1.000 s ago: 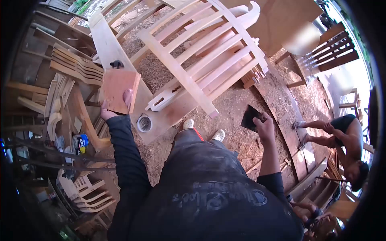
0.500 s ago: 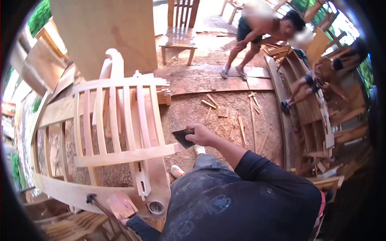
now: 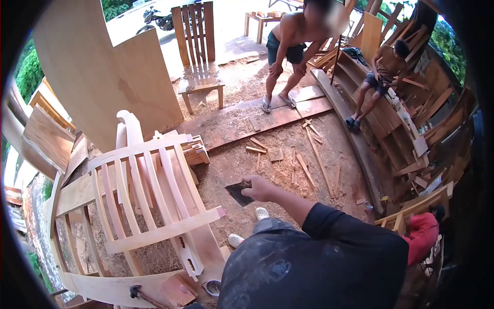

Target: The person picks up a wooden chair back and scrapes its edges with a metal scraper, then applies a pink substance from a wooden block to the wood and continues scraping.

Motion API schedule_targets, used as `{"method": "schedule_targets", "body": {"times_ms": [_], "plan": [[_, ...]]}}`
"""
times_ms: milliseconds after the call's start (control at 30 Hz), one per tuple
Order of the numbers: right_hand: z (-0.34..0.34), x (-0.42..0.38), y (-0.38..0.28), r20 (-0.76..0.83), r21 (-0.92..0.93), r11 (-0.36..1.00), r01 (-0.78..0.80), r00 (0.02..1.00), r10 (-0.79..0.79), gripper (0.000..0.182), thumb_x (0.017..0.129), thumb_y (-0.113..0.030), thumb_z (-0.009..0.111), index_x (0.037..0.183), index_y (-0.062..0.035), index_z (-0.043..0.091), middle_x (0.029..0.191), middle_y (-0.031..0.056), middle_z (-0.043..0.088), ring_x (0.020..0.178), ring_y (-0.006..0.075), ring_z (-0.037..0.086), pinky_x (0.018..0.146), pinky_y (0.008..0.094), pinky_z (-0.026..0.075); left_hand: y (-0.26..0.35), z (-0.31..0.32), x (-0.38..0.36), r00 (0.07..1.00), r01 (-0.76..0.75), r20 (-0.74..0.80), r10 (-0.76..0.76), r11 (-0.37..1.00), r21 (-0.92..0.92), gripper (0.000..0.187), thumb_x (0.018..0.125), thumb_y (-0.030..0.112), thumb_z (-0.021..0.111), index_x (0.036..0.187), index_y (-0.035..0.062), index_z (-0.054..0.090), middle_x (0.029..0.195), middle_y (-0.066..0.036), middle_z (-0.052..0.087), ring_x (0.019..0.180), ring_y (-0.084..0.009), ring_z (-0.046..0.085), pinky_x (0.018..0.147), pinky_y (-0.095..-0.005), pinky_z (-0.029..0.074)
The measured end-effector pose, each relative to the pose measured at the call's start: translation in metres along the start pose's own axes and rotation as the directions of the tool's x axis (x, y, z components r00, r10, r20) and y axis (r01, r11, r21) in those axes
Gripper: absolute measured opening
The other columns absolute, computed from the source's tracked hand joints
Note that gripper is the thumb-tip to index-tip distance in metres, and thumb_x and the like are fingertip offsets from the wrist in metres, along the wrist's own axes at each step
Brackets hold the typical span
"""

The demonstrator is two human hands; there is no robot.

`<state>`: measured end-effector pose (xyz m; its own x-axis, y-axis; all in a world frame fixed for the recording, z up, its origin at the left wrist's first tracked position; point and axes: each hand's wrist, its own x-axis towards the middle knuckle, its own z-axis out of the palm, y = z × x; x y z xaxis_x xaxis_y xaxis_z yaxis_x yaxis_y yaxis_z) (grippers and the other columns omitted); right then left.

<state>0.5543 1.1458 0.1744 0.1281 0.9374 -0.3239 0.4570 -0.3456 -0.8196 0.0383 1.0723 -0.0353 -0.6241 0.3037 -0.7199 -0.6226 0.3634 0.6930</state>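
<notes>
My right hand is closed around a dark, flat-bladed putty knife, held out to the right of the slatted wooden frame. Only a scrap of my left sleeve shows at the bottom edge; the left hand itself is out of sight. Near that sleeve are a small reddish wooden board, a hammer whose handle runs off the bottom, and a round tin. The pale frame has several curved slats between two rails and rests above other wooden parts.
A wooden chair stands beyond a tall plywood sheet. One person bends forward on floor planks; another sits by a shelf unit. Someone in red is at lower right. Wood offcuts litter the floor.
My view has tilted up and turned, so the slatted frame sits lower and slanted. The left hand at the reddish board has dropped out of view. The right hand still grips the putty knife.
</notes>
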Motion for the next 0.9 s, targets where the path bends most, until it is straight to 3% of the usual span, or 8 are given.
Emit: {"method": "schedule_targets", "body": {"times_ms": [333, 500, 567, 600, 633, 733, 833, 900], "plan": [[-0.079, 0.007, 0.053, -0.055, 0.168, 0.985, -0.025, 0.998, 0.035, 0.026, 0.083, -0.014, 0.068, 0.105, -0.0005, 0.066, 0.083, 0.0106, 0.069, 0.073, 0.0177, 0.063, 0.069, 0.0344, 0.052, 0.024, -0.036, -0.027, 0.972, -0.153, -0.167, 0.166, 0.984, 0.087, 0.039, 0.09, 0.021, 0.067, 0.123, 0.0012, 0.064, 0.101, -0.011, 0.067, 0.081, -0.017, 0.06, 0.066, -0.0267, 0.046], [-0.125, 0.013, 0.083, -0.078, 0.197, 0.972, -0.126, 0.987, 0.143, 0.024, 0.082, -0.014, 0.069, 0.103, -0.001, 0.066, 0.081, 0.0085, 0.066, 0.068, 0.0157, 0.061, 0.064, 0.033, 0.05, 0.115, -0.116, -0.016, 0.812, -0.55, -0.255, 0.526, 0.835, -0.029, 0.035, 0.09, 0.019, 0.07, 0.12, 0.0015, 0.066, 0.095, -0.01, 0.068, 0.073, -0.0128, 0.061, 0.059, -0.0219, 0.046], [-0.138, 0.019, 0.093, -0.082, 0.255, 0.961, -0.108, 0.988, 0.133, 0.024, 0.083, -0.013, 0.07, 0.102, 0.0003, 0.065, 0.081, 0.0065, 0.066, 0.068, 0.0133, 0.059, 0.061, 0.03, 0.048, 0.128, -0.089, -0.044, 0.679, -0.727, -0.294, 0.673, 0.673, -0.138, 0.03, 0.09, 0.015, 0.071, 0.116, -0.0013, 0.067, 0.088, -0.006, 0.065, 0.067, -0.0121, 0.056, 0.059, -0.0229, 0.046], [-0.139, 0.031, 0.121, -0.058, 0.307, 0.949, -0.067, 0.994, 0.089, 0.023, 0.083, -0.012, 0.071, 0.102, 0.0001, 0.065, 0.081, 0.0047, 0.065, 0.068, 0.0121, 0.058, 0.06, 0.0296, 0.047, 0.133, -0.064, -0.073, 0.634, -0.773, -0.19, 0.75, 0.618, -0.141, 0.028, 0.092, 0.013, 0.071, 0.114, -0.0028, 0.068, 0.09, -0.006, 0.066, 0.068, -0.0119, 0.056, 0.061, -0.0238, 0.046], [-0.141, 0.033, 0.124, -0.06, 0.387, 0.918, -0.084, 0.991, 0.116, 0.02, 0.083, -0.01, 0.07, 0.101, -0.0017, 0.064, 0.079, 0.0025, 0.063, 0.066, 0.0108, 0.056, 0.058, 0.0288, 0.046, 0.141, -0.035, -0.106, 0.577, -0.803, -0.209, 0.79, 0.595, 0.03, 0.027, 0.092, 0.015, 0.073, 0.111, -0.0028, 0.069, 0.091, -0.006, 0.068, 0.068, -0.0115, 0.055, 0.063, -0.0251, 0.046], [-0.157, 0.037, 0.127, -0.042, 0.37, 0.923, -0.101, 0.991, 0.126, 0.022, 0.083, -0.006, 0.07, 0.104, -0.0022, 0.065, 0.082, 0.0008, 0.062, 0.065, 0.0093, 0.054, 0.056, 0.0274, 0.044, 0.153, 0.034, -0.147, 0.411, -0.895, -0.03, 0.911, 0.41, 0.178, 0.022, 0.094, 0.019, 0.073, 0.105, 0.0009, 0.069, 0.085, -0.001, 0.067, 0.066, -0.0049, 0.054, 0.059, -0.019, 0.044], [-0.158, 0.039, 0.137, -0.087, 0.471, 0.878, -0.087, 0.986, 0.145, 0.021, 0.083, -0.005, 0.069, 0.103, -0.0022, 0.065, 0.079, -0.0006, 0.061, 0.063, 0.0083, 0.052, 0.055, 0.0256, 0.042, 0.152, 0.106, -0.202, 0.427, -0.9, 0.236, 0.873, 0.384, 0.207, 0.02, 0.095, 0.019, 0.07, 0.105, 0.0014, 0.069, 0.081, 0.001, 0.066, 0.068, -0.0049, 0.056, 0.061, -0.0192, 0.045], [-0.162, 0.04, 0.135, -0.057, 0.412, 0.903, -0.119, 0.986, 0.156, 0.022, 0.082, -0.005, 0.069, 0.104, -0.0017, 0.066, 0.078, -0.0004, 0.061, 0.063, 0.0081, 0.052, 0.056, 0.025, 0.041, 0.146, 0.148, -0.207, 0.336, -0.941, 0.46, 0.822, 0.274, 0.198, 0.02, 0.095, 0.017, 0.069, 0.106, 0.0006, 0.068, 0.087, -0.001, 0.068, 0.072, -0.0055, 0.059, 0.066, -0.0198, 0.048]]}}
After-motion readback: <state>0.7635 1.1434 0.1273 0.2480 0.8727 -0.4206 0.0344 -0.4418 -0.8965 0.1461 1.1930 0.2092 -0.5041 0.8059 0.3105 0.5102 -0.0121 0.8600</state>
